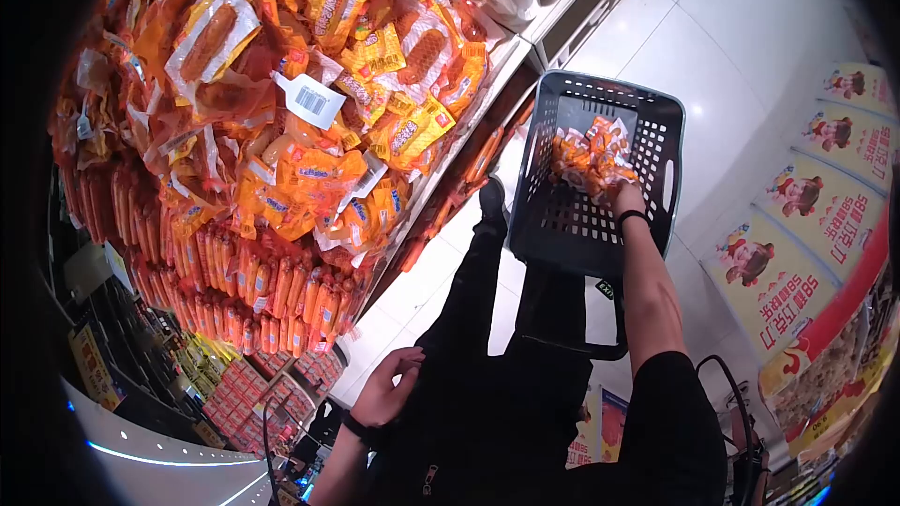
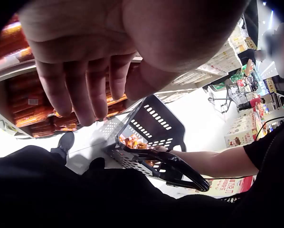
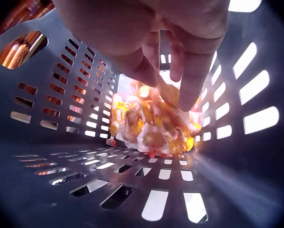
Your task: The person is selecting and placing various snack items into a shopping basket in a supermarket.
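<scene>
A dark grey plastic shopping basket [image 1: 525,197] with slotted walls stands on the floor in front of the person. Inside it lies a cluster of orange-and-white snack packets [image 1: 592,152], small and shiny in the right wrist view. My right hand [image 1: 626,197] reaches down into the basket, thumb and fingers pinching a brownish snack packet [image 3: 168,93] at the top of the cluster. Over the person's lap hangs my left hand [image 1: 386,390], holding nothing, fingers loosely bent. In the left wrist view its fingers [image 2: 75,92] extend downward, with the basket beyond them.
Left of the basket, a shelf [image 1: 506,61] carries a large heap of orange and yellow sausage packets [image 1: 309,169], with rows of red-orange sausages [image 1: 253,286] below. Illustrated yellow panels [image 1: 797,187] line the right side. A shoe [image 1: 491,199] rests close beside the basket.
</scene>
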A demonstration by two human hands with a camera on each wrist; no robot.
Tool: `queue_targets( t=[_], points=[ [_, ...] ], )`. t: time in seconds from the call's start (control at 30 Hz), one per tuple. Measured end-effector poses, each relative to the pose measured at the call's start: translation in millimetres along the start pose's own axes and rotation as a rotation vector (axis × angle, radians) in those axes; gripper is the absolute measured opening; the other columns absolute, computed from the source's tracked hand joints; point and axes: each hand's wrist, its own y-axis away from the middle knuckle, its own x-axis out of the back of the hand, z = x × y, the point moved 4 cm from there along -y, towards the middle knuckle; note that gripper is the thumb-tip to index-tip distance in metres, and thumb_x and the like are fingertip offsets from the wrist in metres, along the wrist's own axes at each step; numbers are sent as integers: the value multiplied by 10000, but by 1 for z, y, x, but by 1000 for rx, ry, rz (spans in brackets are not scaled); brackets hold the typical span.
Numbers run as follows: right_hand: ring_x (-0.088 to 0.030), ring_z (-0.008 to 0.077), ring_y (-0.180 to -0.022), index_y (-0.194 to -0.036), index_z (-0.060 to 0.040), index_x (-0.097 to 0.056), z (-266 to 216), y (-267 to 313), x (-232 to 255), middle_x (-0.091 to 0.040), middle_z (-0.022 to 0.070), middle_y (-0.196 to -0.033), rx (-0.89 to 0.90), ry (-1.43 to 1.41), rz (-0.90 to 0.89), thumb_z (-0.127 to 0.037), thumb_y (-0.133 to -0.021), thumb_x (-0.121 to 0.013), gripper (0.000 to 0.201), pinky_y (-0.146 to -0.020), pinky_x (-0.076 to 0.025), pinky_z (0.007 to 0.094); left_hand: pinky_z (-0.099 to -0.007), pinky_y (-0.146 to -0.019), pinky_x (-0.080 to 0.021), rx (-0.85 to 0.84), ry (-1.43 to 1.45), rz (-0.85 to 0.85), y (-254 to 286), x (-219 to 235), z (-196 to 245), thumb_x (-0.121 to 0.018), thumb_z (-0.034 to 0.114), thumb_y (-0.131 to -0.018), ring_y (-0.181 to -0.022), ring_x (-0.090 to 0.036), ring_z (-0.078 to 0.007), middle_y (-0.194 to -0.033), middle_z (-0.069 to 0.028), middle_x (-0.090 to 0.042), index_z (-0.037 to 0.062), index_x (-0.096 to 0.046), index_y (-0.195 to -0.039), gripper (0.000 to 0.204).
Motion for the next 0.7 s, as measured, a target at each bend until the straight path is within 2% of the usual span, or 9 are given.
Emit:
queue_targets(
  t=[0.03, 0.13, 0.27, 0.37, 0.43, 0.5, 0.53, 0.63, 0.7],
  points=[
    [-742, 429, -1124, -1192, -44, -750, -34, 30, 31, -766, 257, -1168, 33, 125, 21, -194, -949, -742, 286, -985, -594, 534, -331, -1098, -529, -9, 20, -14, 2, 0, 2, -593, 24, -1096, -1256, -680, -190, -1338, -117, -706, -11, -565, -1459, 366],
    [-754, 449, -1027, -1123, -49, -780, -30, 41, 30, -772, 276, -1091, 233, 372, -15, -228, -988, -664, 252, -932, -602, 558, -341, -1100, -526, -63, 59, -26, 5, 7, 14, -590, 41, -1107, -1242, -676, -182, -1346, -99, -700, 6, -568, -1460, 355],
    [-755, 450, -945, -1086, -28, -727, -136, 157, 109, -777, 246, -1015, 449, 310, -29, -179, -965, -676, 200, -860, -606, 554, -346, -1086, -536, -202, 103, 4, 18, 27, 35, -598, 60, -1105, -1215, -681, -185, -1338, -103, -702, 7, -574, -1454, 354],
    [-788, 369, -915, -1154, -17, -735, -237, 257, 162, -781, 220, -990, 601, 37, -64, -95, -987, -704, 188, -852, -627, 433, -350, -1079, -544, -291, 155, 43, 27, 52, 51, -606, 72, -1099, -1220, -684, -196, -1333, -114, -705, 7, -573, -1459, 367],
    [-793, 313, -860, -1139, 19, -750, -319, 329, 189, -782, 197, -970, 793, 2, -44, -157, -1050, -693, 205, -777, -618, 401, -357, -1072, -553, -386, 194, 29, 31, 65, 58, -609, 87, -1096, -1242, -688, -219, -1340, -137, -709, 2, -566, -1471, 387],
    [-786, 218, -878, -1219, 17, -736, -392, 377, 203, -792, 133, -974, 799, -163, -270, -171, -1075, -690, 241, -774, -613, 346, -349, -1090, -541, -521, 255, 37, 30, 79, 61, -610, 85, -1090, -1257, -678, -215, -1348, -140, -691, -4, -557, -1477, 401],
    [-766, 151, -900, -1297, 7, -710, -441, 409, 214, -791, 98, -995, 908, -191, -292, -185, -1088, -691, 284, -794, -606, 314, -345, -1092, -538, -579, 306, 48, 26, 84, 56, -611, 83, -1087, -1257, -675, -212, -1349, -139, -687, -7, -554, -1478, 405],
    [-767, 269, -981, -1293, -16, -693, -571, 480, 239, -754, 158, -1078, 1138, -15, -38, -154, -1035, -749, 298, -884, -604, 372, -340, -1089, -534, -728, 456, 45, 10, 94, 40, -612, 58, -1075, -1265, -661, -211, -1346, -141, -679, -20, -546, -1476, 414],
    [-662, 359, -1258, -1385, -70, -653, -650, 513, 238, -671, 173, -1347, 1503, 235, 283, -136, -967, -794, 446, -1044, -557, 433, -338, -1087, -534, -806, 460, 76, 8, 112, 40, -613, 46, -1070, -1273, -658, -214, -1337, -143, -680, -21, -545, -1475, 416]
  ],
)
